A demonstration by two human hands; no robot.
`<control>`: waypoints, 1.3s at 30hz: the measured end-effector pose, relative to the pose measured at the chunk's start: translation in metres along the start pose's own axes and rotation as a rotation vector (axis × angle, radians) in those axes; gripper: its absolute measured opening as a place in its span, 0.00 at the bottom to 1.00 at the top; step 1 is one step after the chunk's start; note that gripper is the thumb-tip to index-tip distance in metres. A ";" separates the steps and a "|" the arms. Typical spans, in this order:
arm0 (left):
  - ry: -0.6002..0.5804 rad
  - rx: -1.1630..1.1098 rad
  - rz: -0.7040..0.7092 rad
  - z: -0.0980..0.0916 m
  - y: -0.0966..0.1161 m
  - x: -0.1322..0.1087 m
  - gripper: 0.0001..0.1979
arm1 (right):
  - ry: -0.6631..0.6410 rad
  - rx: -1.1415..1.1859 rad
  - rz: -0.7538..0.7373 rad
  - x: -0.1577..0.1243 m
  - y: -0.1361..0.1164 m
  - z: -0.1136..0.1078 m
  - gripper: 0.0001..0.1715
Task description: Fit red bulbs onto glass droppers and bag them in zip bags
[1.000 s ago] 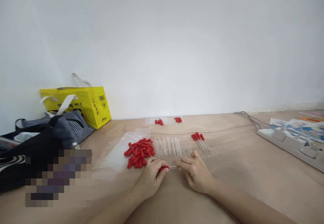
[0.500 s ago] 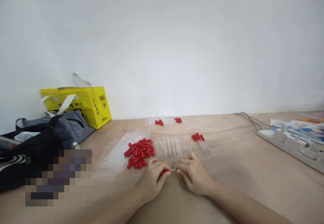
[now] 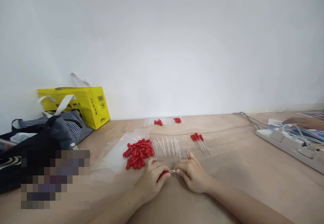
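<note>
My left hand [image 3: 155, 180] is closed round a red rubber dropper bulb [image 3: 164, 173], its mouth facing right. Between the fingers of my right hand [image 3: 192, 174] is a clear glass dropper tube [image 3: 172, 171], whose left end meets the bulb; how deep it sits inside is hidden. Beyond my left hand lies a pile of red rubber bulbs [image 3: 138, 152]. A row of loose glass tubes [image 3: 172, 147] is spread just past both hands. To its right rest several droppers [image 3: 201, 143] with red bulbs on glass tubes, side by side.
Clear plastic bags [image 3: 111, 155] lie left of the pile. Near the wall is another clear bag [image 3: 166, 121] with red bulbs. A yellow bag [image 3: 97, 106] and striped bag [image 3: 68, 129] stand left. At right are a power strip [image 3: 291, 146] and another person's arm [image 3: 307, 122].
Another person's arm has come into view at the right, over the papers. My hands keep nearly the same place, bulb and tube still together. The view has shifted slightly.
</note>
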State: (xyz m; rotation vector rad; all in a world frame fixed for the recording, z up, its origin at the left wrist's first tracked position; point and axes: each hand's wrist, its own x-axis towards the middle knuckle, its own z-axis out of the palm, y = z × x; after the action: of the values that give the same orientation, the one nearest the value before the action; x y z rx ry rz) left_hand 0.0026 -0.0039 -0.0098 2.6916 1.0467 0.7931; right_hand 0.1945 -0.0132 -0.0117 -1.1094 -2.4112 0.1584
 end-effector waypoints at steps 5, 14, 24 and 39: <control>-0.020 -0.033 -0.030 -0.006 -0.001 0.002 0.07 | -0.016 0.004 0.027 0.002 0.002 -0.005 0.13; 0.041 -0.015 -0.046 -0.004 -0.005 0.002 0.05 | -0.021 0.045 0.041 0.001 0.008 -0.004 0.12; 0.047 -0.033 -0.063 -0.004 -0.001 0.001 0.08 | 0.038 0.061 0.026 0.002 0.002 0.000 0.14; 0.105 0.121 -0.099 -0.005 -0.007 0.003 0.07 | 0.046 -0.266 -0.049 0.002 0.017 -0.002 0.15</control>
State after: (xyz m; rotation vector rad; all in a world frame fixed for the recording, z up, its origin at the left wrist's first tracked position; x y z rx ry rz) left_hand -0.0024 0.0032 -0.0071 2.6961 1.2810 0.8888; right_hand 0.2061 -0.0009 -0.0142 -1.1509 -2.4657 -0.2085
